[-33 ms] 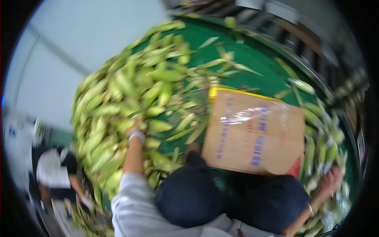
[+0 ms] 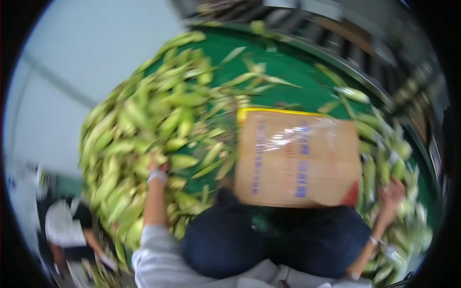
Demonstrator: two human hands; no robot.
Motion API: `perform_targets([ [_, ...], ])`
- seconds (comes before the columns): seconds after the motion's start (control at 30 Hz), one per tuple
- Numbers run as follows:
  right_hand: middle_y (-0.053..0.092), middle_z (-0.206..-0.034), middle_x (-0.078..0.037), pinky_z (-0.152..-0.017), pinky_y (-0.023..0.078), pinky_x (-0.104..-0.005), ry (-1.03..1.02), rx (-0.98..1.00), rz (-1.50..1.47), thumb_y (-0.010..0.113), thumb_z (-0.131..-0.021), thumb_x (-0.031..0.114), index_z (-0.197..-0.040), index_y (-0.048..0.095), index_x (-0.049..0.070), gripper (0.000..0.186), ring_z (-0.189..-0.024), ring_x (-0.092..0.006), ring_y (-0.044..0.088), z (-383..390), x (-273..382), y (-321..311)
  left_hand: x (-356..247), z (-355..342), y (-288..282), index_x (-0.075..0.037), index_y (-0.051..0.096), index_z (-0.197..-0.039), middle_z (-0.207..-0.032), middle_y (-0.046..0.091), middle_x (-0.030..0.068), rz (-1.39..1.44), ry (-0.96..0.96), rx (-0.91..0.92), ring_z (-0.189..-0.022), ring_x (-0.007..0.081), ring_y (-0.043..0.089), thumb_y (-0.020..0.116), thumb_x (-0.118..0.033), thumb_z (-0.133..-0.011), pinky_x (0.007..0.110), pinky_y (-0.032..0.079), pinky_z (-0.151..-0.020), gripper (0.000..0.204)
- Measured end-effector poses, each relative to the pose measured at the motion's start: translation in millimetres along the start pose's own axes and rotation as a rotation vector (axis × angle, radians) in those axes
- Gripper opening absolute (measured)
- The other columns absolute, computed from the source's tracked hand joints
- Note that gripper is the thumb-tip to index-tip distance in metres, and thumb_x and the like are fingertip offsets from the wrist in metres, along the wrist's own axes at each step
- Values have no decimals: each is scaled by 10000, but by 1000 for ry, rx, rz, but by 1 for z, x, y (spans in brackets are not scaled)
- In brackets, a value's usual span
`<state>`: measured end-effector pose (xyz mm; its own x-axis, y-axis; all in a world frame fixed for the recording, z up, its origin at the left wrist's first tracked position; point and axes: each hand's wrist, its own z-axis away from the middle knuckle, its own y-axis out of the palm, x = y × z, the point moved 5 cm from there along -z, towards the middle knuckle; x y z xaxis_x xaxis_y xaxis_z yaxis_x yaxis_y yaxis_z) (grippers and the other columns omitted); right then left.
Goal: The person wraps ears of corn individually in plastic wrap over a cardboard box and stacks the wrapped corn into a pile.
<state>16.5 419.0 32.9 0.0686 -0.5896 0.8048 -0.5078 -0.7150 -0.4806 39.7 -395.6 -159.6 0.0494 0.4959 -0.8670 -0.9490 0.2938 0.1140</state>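
My left hand [image 2: 157,164] is in a heap of green husked corn [image 2: 177,101] on the left, at a pale-green ear, its fingers blurred and partly hidden. My right hand [image 2: 391,191] reaches into plastic-wrapped corn [image 2: 398,149] on the right, touching the ears; its grip is too blurred to make out. Between the two piles, above my dark-clad knees [image 2: 221,240], lies a brown cardboard sheet [image 2: 293,158] with a yellow edge, printing and glossy tape.
The green work surface [image 2: 259,48] has loose husks and a raised metal rim. Beyond it run dark rollers [image 2: 336,33] with cardboard. A white wall [image 2: 72,43] rises at the upper left. Another person [image 2: 65,221] in white and black is at the lower left, near leafy scraps.
The whole view has shifted, so the cardboard and piles sit further left. My right hand is higher in the picture, among the wrapped ears.
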Motion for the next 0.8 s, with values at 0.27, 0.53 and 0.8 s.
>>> perform_targets([
  [0.27,634,-838,-196,-647,502,-385,-106,421,1026,431,-778,679,-786,623,-41,745,-751,-327,634,-41,25,207,-23,265,173,-40,453,-1195,-1050,567,145,26,-419,1095,-915,254,573,639,-274,-783,360,488,-822,508],
  [0.53,652,-746,-95,-603,516,-344,399,933,-317,554,-856,249,-734,630,16,274,-702,-186,644,-45,-24,215,48,331,356,-73,333,-1321,-1176,478,160,-1165,1144,1341,-1123,335,452,749,-87,-592,382,377,-961,839],
  [0.8,606,-962,-76,-951,400,-315,463,619,-1115,528,-875,95,-834,605,1,128,-1017,-183,551,-85,68,212,80,357,368,-113,296,-1355,-1156,434,250,-1762,1086,1597,-1118,421,428,689,-108,-606,431,390,-939,845],
])
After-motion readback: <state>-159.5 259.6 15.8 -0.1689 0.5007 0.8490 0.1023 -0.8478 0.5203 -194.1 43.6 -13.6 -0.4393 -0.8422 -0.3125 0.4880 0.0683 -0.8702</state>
